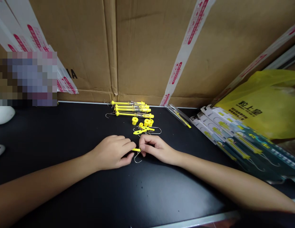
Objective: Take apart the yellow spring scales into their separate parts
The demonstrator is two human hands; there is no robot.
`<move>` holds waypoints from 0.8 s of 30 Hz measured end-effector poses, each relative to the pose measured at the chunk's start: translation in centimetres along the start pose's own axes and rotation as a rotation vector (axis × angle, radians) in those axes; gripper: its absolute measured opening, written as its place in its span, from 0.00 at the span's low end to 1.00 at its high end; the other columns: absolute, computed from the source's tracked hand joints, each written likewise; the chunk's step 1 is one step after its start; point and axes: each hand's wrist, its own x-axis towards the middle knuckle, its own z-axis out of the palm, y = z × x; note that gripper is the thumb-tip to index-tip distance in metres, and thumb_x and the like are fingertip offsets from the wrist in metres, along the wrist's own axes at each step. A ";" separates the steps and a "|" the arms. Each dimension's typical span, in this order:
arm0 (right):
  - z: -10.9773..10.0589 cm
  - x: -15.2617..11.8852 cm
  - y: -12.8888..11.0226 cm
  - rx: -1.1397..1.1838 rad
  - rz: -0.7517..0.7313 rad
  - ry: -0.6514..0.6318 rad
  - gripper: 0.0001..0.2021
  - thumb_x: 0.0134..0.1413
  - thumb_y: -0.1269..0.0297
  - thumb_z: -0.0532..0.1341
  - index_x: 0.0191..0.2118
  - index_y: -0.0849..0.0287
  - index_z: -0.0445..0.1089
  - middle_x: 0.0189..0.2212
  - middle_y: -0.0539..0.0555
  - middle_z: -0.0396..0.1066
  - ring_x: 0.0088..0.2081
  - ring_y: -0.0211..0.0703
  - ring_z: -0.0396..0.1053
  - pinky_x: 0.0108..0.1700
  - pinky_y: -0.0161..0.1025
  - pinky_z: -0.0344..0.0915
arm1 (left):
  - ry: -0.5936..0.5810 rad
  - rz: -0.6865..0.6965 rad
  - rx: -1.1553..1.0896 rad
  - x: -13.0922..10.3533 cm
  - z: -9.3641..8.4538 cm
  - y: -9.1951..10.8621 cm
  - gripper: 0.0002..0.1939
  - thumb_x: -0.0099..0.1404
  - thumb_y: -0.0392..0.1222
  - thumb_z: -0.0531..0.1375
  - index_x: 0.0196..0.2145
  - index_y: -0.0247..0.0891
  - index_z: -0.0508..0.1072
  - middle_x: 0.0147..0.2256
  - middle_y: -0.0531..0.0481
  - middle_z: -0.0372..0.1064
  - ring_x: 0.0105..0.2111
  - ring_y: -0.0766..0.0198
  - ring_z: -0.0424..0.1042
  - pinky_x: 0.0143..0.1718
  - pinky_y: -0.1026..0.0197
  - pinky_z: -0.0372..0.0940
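My left hand (115, 152) pinches a small yellow plastic piece (136, 149), whose end sticks out between the fingertips. Right beside it, my right hand (155, 148) is closed on a thin metal hook (138, 161), its curved end hanging down toward me. The piece and the hook meet between my two hands. Just beyond my fingers lie yellow flat parts (140, 131) with springs and wire hooks. Several yellow caps (134, 120) stand behind them. Farther back, assembled yellow tubes with hooks (134, 114) lie side by side.
A clear packet with a yellow stick (179, 116) lies right of the tubes. Packaged hook boxes (233, 139) and a yellow bag (261, 104) are at the right. Cardboard (142, 57) rises behind the black table (128, 196). A white rounded object (4, 114) sits far left.
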 end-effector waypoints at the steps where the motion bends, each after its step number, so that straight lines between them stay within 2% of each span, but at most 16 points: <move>1: 0.0 0.0 0.0 0.015 0.008 0.007 0.13 0.60 0.60 0.54 0.26 0.60 0.60 0.23 0.48 0.63 0.27 0.34 0.61 0.34 0.33 0.59 | -0.005 -0.011 -0.012 0.0 0.0 0.1 0.06 0.61 0.43 0.53 0.32 0.39 0.66 0.26 0.54 0.65 0.27 0.65 0.64 0.29 0.62 0.56; 4: 0.1 0.0 0.0 0.025 0.014 0.013 0.13 0.60 0.59 0.54 0.27 0.60 0.60 0.23 0.47 0.63 0.27 0.34 0.60 0.34 0.33 0.59 | 0.020 -0.022 0.003 -0.2 -0.1 0.2 0.14 0.58 0.53 0.56 0.30 0.38 0.65 0.24 0.55 0.64 0.25 0.64 0.65 0.27 0.61 0.55; 6: 0.1 0.1 0.0 0.017 0.011 0.009 0.13 0.60 0.59 0.54 0.27 0.60 0.61 0.22 0.47 0.63 0.27 0.34 0.60 0.34 0.33 0.59 | 0.064 -0.016 0.060 -0.2 0.0 0.2 0.21 0.59 0.61 0.54 0.27 0.38 0.63 0.21 0.56 0.62 0.22 0.65 0.64 0.25 0.61 0.53; 8: 0.1 0.1 -0.1 0.012 0.008 0.005 0.13 0.60 0.58 0.54 0.28 0.61 0.61 0.22 0.47 0.63 0.26 0.34 0.60 0.34 0.33 0.59 | 0.099 -0.005 0.113 -0.3 0.1 0.1 0.25 0.60 0.65 0.51 0.25 0.38 0.62 0.20 0.56 0.61 0.20 0.66 0.62 0.23 0.61 0.52; 13: 0.2 0.1 -0.1 0.018 0.007 0.007 0.13 0.60 0.57 0.54 0.28 0.60 0.61 0.22 0.47 0.62 0.26 0.33 0.60 0.33 0.33 0.58 | 0.093 0.015 0.091 -0.2 0.2 0.0 0.22 0.63 0.61 0.50 0.26 0.38 0.62 0.20 0.56 0.62 0.21 0.66 0.63 0.24 0.61 0.53; 20: 0.2 0.0 -0.1 -0.027 -0.030 -0.046 0.14 0.61 0.58 0.53 0.27 0.60 0.59 0.23 0.47 0.61 0.26 0.33 0.59 0.33 0.33 0.58 | 0.011 0.027 0.034 -0.2 0.1 -0.1 0.19 0.64 0.58 0.50 0.32 0.38 0.65 0.25 0.55 0.65 0.25 0.65 0.64 0.26 0.62 0.54; 24: 0.1 0.1 0.0 0.005 -0.017 -0.039 0.16 0.63 0.58 0.51 0.25 0.60 0.58 0.22 0.47 0.61 0.26 0.33 0.58 0.34 0.33 0.57 | 0.036 0.033 0.043 -0.1 -0.2 -0.1 0.19 0.65 0.57 0.50 0.33 0.37 0.65 0.27 0.53 0.64 0.27 0.63 0.63 0.29 0.61 0.55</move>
